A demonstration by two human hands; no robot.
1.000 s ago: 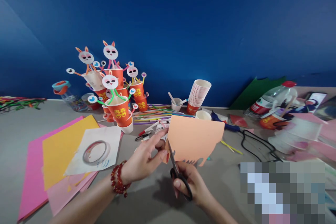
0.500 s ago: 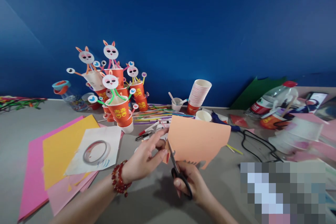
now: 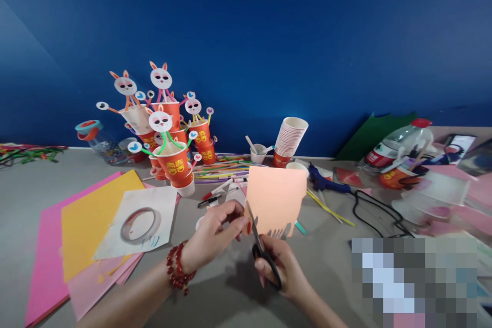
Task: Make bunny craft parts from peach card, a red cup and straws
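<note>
Just in front of the cup stack (image 3: pixel 290 138): one peach sheet (image 3: pixel 274 195), lower edge jagged, left side pinched by the left hand (image 3: pixel 215 228); black scissors (image 3: pixel 259 247), gripped in the right hand (image 3: pixel 283 265). Left of the stack: rabbit-faced cups (image 3: pixel 173 164).

A plain blue wall (image 3: pixel 246 36) fills the upper half of the view, darkest along the top and paler toward both sides. Against it stands a grey table (image 3: pixel 330 277), with a thin light edge where they meet; soft shadows fall across the tabletop.
</note>
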